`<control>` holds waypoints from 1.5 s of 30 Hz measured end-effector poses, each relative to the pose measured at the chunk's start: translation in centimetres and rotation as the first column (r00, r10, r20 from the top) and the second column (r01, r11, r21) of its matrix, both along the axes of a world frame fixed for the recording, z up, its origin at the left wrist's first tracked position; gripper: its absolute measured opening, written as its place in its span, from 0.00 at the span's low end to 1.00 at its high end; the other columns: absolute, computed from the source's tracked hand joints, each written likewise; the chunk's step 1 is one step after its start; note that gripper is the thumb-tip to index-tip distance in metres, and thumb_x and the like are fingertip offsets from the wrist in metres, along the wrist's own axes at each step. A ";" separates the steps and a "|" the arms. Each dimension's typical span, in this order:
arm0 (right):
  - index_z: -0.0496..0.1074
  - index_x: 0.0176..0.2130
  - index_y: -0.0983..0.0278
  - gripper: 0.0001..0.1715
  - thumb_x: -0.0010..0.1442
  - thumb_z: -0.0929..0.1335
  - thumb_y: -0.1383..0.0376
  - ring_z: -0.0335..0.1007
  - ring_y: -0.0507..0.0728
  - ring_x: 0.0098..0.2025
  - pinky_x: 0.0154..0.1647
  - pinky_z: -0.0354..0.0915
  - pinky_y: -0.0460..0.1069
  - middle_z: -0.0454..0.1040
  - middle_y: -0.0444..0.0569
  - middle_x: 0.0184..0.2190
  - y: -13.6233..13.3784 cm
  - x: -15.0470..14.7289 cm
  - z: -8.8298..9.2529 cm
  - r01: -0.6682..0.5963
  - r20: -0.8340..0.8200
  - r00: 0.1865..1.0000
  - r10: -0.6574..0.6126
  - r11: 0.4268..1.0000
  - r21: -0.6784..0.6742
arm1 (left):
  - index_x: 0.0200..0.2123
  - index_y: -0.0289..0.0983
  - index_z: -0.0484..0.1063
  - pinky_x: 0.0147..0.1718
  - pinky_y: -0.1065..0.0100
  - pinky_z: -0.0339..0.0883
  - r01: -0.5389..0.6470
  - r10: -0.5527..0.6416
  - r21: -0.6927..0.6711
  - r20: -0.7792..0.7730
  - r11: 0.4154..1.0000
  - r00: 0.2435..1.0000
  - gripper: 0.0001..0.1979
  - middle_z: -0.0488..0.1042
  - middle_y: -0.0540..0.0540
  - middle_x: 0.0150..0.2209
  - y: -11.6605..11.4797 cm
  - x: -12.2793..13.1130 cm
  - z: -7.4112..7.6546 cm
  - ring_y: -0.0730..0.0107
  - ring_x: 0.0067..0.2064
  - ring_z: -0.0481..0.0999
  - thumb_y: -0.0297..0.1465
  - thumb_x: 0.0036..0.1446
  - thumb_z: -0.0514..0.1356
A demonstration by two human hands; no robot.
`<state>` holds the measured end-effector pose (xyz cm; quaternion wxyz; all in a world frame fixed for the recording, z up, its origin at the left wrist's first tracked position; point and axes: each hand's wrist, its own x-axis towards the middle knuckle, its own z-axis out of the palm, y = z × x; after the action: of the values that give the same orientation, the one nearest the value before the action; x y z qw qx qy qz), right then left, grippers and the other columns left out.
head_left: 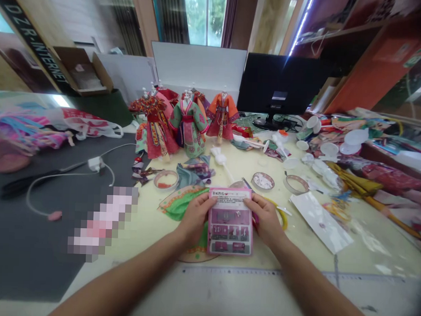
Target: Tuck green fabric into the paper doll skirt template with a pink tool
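Observation:
A pink printed card (231, 221) with text at the top and small pictures of garments below is held upright over the pale yellow table (146, 229). My left hand (194, 218) grips its left edge, thumb on the front. My right hand (266, 219) grips its right edge the same way. Under and left of the card lies green fabric with an orange trim (176, 204).
Three dressed paper dolls (189, 122) stand at the back of the table before a black monitor (277, 86). Tape rolls (166, 179), a small round dish (262, 180), a white plastic bag (320, 222), scraps and white lids (330, 148) litter the right. A ruler (261, 272) lies near me.

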<state>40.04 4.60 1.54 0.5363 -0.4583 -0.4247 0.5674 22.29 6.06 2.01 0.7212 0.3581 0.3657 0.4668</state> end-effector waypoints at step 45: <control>0.72 0.28 0.63 0.13 0.50 0.70 0.55 0.67 0.54 0.27 0.29 0.63 0.48 0.71 0.43 0.23 -0.5 -0.7 -0.1 0.020 0.152 0.988 -0.024 0.999 0.032 | 0.25 0.37 0.74 0.33 0.67 0.57 0.377 0.649 0.711 -0.700 0.594 0.297 0.13 0.74 0.41 0.27 1.6 -2.8 -0.8 0.63 0.31 0.70 0.34 0.57 0.54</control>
<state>39.36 4.11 1.39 0.5154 -0.4968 -0.4678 0.5184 19.51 7.64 1.17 0.0686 0.7944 0.4993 0.3390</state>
